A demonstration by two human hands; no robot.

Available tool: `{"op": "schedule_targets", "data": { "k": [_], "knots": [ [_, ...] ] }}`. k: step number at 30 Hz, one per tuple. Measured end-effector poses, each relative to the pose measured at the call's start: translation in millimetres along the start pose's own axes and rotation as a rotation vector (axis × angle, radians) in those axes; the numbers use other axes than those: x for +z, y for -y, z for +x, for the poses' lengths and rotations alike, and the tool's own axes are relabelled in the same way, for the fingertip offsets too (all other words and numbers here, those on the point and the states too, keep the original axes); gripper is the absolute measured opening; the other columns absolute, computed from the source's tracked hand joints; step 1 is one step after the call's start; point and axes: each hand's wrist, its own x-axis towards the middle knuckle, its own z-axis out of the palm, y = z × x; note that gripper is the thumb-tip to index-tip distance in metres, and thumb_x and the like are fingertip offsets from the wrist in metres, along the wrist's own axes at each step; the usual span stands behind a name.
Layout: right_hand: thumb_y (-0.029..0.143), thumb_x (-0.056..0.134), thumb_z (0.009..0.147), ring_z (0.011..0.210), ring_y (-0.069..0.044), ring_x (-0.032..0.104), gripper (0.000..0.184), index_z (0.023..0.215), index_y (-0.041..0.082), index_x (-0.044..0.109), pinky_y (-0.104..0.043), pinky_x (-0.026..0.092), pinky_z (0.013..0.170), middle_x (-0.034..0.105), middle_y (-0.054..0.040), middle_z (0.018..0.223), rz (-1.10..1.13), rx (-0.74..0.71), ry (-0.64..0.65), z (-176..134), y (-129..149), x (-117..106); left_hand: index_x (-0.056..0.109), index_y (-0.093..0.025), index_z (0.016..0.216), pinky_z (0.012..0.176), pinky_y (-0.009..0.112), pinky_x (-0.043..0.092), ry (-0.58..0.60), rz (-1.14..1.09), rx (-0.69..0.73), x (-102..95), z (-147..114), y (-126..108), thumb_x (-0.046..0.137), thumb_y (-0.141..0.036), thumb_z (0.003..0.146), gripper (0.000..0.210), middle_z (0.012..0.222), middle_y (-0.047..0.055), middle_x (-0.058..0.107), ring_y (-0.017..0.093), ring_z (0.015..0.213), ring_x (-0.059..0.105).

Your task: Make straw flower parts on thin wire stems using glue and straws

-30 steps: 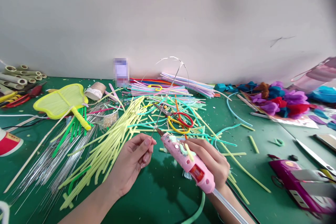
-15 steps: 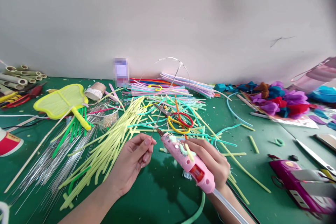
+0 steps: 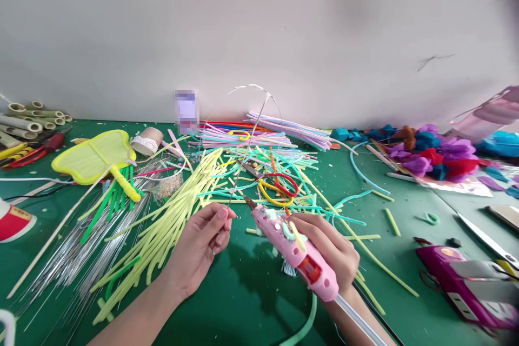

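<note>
My left hand [image 3: 203, 240] pinches the lower end of a thin wire frame [image 3: 252, 138] between thumb and fingertips. The wire rises and bends into a rounded outline at the top, against the pale board. My right hand [image 3: 334, 248] is wrapped round a pink hot glue gun [image 3: 294, 251], a clear glue stick [image 3: 359, 318] sticking out of its back. The gun's dark nozzle points up and left, a little to the right of the wire and apart from it. Behind the nozzle lie scissors [image 3: 279, 186] with red and yellow handles.
Yellow fuzzy stems [image 3: 174, 216] and bare wires [image 3: 91, 232] spread on the left beside a yellow fan-shaped piece [image 3: 95, 157]. Felt flowers [image 3: 440, 154] and a purple power strip [image 3: 458, 281] stand at right. A pale board [image 3: 243, 38] closes off the back.
The glue gun's nozzle has come away from the wire, moving slightly right and down. My left hand and the wire frame have shifted a little to the left.
</note>
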Motion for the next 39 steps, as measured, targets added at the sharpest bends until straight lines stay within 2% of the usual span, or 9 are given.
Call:
{"op": "schedule_targets", "data": {
  "k": [7,23,29,39],
  "knots": [
    [0.010,0.055,0.095,0.083,-0.019,0.072,0.018,0.105,0.015,0.069,-0.030,0.053,0.069,0.075,-0.0105,0.096,0.024,-0.003,0.098,5.1,3.6,-4.8,0.070,-0.014,0.081,0.043,0.012,0.030,0.054,-0.013,-0.017,1.5,-1.2,5.8,0.076,-0.035,0.088,0.022,0.071,-0.002,0.054,0.001,0.051,0.042],
    [0.011,0.054,0.095,0.083,-0.019,0.072,0.020,0.107,0.016,0.069,-0.030,0.053,0.069,0.075,-0.0104,0.096,0.024,0.014,0.100,4.5,4.0,-5.4,0.072,-0.015,0.083,0.043,0.013,0.028,0.066,0.005,-0.030,1.0,-1.2,7.1,0.076,-0.034,0.087,0.020,0.068,-0.002,0.055,0.002,0.051,0.041],
    [0.016,0.053,0.096,0.080,-0.019,0.072,0.020,0.106,0.018,0.070,-0.030,0.052,0.065,0.075,-0.0090,0.093,0.030,-0.019,0.036,2.5,-0.4,-0.1,0.072,-0.016,0.083,0.044,0.013,0.029,0.064,0.020,-0.026,0.4,-0.9,6.4,0.076,-0.035,0.088,0.020,0.069,-0.002,0.055,0.002,0.051,0.041],
    [0.012,0.055,0.095,0.082,-0.019,0.072,0.018,0.104,0.016,0.069,-0.030,0.053,0.069,0.075,-0.0101,0.095,0.020,0.007,0.099,6.9,4.8,-5.5,0.071,-0.015,0.082,0.044,0.014,0.028,0.063,0.017,-0.030,0.2,-1.1,5.8,0.076,-0.036,0.087,0.021,0.069,-0.002,0.054,0.002,0.051,0.041]
  ]
}}
